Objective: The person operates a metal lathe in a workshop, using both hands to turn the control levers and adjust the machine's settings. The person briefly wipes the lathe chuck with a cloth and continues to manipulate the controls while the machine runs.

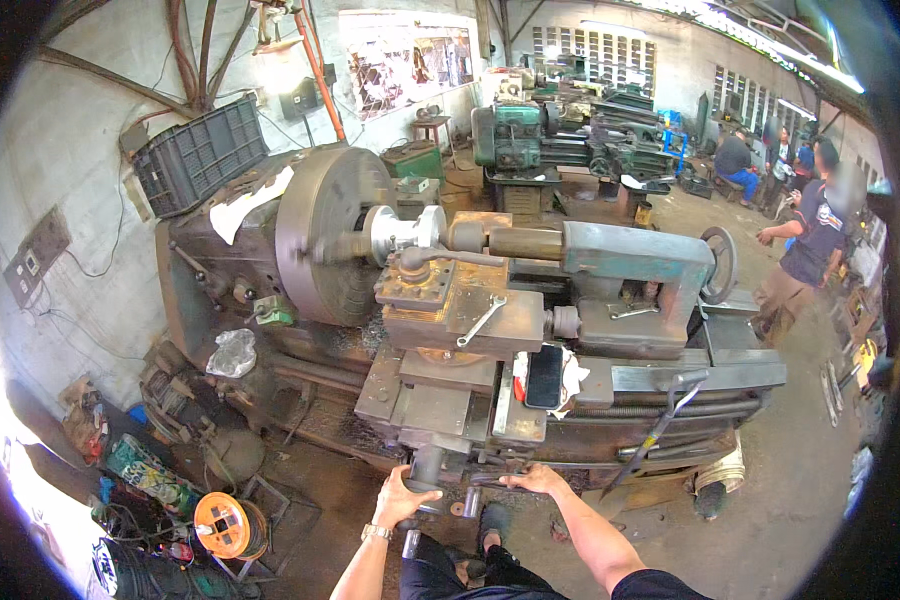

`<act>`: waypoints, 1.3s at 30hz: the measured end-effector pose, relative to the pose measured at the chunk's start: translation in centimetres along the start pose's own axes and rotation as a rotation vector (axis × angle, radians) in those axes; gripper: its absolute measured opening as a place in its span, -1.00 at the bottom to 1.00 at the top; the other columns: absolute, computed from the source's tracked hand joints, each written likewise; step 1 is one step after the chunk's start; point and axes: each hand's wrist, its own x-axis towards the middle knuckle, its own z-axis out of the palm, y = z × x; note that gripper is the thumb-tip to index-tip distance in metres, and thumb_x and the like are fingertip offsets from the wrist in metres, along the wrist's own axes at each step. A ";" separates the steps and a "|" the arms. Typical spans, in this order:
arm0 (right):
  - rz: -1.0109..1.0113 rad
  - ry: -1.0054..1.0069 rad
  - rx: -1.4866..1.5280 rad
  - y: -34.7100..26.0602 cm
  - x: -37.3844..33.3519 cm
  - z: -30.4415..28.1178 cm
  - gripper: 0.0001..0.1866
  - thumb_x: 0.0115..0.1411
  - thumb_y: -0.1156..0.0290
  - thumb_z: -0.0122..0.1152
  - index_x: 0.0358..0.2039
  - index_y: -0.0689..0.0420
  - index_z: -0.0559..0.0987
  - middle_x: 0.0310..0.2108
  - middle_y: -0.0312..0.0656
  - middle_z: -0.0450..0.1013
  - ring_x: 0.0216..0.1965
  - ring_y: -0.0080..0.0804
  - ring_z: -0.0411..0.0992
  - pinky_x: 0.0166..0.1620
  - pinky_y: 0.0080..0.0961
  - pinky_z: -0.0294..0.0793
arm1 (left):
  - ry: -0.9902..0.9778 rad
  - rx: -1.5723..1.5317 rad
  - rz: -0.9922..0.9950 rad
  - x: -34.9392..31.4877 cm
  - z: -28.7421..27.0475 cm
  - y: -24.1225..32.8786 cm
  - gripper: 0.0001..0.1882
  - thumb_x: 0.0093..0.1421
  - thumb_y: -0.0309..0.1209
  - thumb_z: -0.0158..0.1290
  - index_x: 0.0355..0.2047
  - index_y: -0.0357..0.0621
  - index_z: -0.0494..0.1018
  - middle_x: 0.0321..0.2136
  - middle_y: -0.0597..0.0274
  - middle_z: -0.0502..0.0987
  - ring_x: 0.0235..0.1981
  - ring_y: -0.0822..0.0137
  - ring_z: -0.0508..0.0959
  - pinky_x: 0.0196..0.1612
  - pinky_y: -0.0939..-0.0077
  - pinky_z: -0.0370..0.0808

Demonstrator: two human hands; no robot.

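Observation:
I stand at a large metal lathe. My left hand (402,498) grips the carriage handwheel (427,468) at the front, its thumb stretched along the lower side. My right hand (536,480) has its fingers on a small lever (488,479) just to the right; the fingertips are partly hidden. Above them the tool post (415,280) sits on the carriage, close to a shiny metal workpiece (402,228) held between the blurred, turning chuck (330,235) and the tailstock (635,255).
A wrench (482,321) lies on the slide, and a phone (544,377) rests on a cloth. A long-handled tool (660,430) leans on the bed at right. An orange cable reel (225,525) stands at lower left. A person (810,230) stands beyond the tailstock, others farther back.

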 end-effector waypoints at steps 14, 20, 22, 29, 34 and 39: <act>0.067 -0.054 0.027 -2.8 -3.5 -2.4 0.27 -0.30 -0.65 0.24 0.09 0.32 0.51 0.13 0.15 0.44 0.21 0.00 0.38 0.26 -0.26 0.32 | -0.007 -0.018 0.020 0.2 0.0 -0.2 0.13 -0.33 0.14 0.51 0.18 -0.23 0.32 0.08 -0.12 0.49 0.13 0.00 0.48 0.20 0.19 0.41; 0.084 -0.067 0.014 -1.8 -2.3 -1.6 0.23 -0.24 -0.61 0.24 0.23 0.16 0.44 0.25 0.08 0.35 0.28 -0.03 0.31 0.34 -0.25 0.24 | -0.025 -0.041 0.006 0.2 -0.1 -0.3 0.15 -0.32 0.12 0.51 0.19 -0.26 0.29 0.07 -0.13 0.49 0.14 0.00 0.47 0.21 0.18 0.40; 0.062 -0.073 0.043 -0.8 -1.8 -1.1 0.21 -0.23 -0.61 0.23 0.24 0.11 0.45 0.26 0.06 0.35 0.29 -0.04 0.30 0.34 -0.25 0.24 | -0.015 -0.051 0.031 0.3 0.1 -0.5 0.15 -0.33 0.12 0.52 0.19 -0.26 0.29 0.06 -0.13 0.49 0.12 0.00 0.48 0.19 0.17 0.42; 0.066 0.002 0.032 -0.1 -1.4 -0.7 0.13 -0.21 -0.60 0.23 0.19 0.05 0.52 0.16 0.05 0.44 0.23 -0.03 0.37 0.28 -0.25 0.29 | 0.000 -0.058 0.024 0.3 0.3 -0.7 0.14 -0.33 0.15 0.51 0.19 -0.20 0.31 0.05 -0.11 0.50 0.12 0.02 0.49 0.18 0.18 0.43; -0.004 -0.003 0.109 0.2 -1.5 -0.6 0.00 -0.12 -0.53 0.24 0.12 0.03 0.58 0.08 0.01 0.52 0.16 -0.07 0.43 0.23 -0.26 0.33 | -0.009 -0.035 0.021 0.0 0.0 -0.1 0.13 -0.31 0.17 0.49 0.19 -0.19 0.31 0.06 -0.10 0.50 0.13 0.02 0.49 0.19 0.19 0.43; 0.030 0.025 0.071 0.5 -1.5 -0.7 -0.09 -0.09 -0.49 0.27 0.00 0.07 0.66 -0.02 -0.02 0.57 0.08 -0.11 0.47 0.16 -0.30 0.36 | -0.028 0.007 -0.024 -0.1 -0.3 0.4 0.15 -0.31 0.19 0.47 0.21 -0.18 0.30 0.07 -0.11 0.49 0.14 -0.01 0.48 0.19 0.19 0.42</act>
